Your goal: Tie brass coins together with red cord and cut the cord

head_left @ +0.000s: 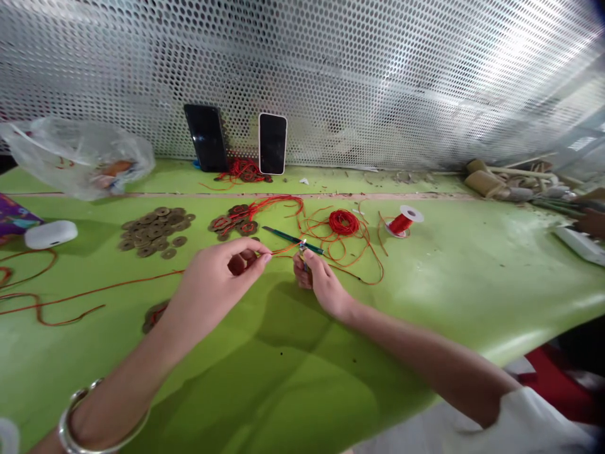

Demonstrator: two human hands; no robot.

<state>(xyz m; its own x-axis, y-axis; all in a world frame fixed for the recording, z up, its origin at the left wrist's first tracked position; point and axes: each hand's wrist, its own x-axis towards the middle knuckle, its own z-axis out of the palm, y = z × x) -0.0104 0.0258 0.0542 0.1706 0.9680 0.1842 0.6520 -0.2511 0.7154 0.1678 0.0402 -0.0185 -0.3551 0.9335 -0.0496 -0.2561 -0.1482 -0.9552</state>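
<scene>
My left hand (231, 271) pinches a thin red cord (283, 250) between thumb and forefinger, its end pointing right. In my right hand (319, 277) is a lighter (302, 250), mostly hidden by the fingers, with a small bright flame at its top close to the cord's end. Just behind the hands lies a dark green craft knife (293, 239). Beyond it are a loose coil of red cord (344, 222) and a bunch of coins tied with red cord (236, 221). A few more coins (154, 317) show partly behind my left forearm.
A pile of holed coins (155, 230) lies left, near a white case (51, 234) and a plastic bag (85, 154). Two phones (207, 137) lean on the perforated metal panel (331, 82). A spool of red thread (404, 222) stands right. At far right is another person's hand (593, 222).
</scene>
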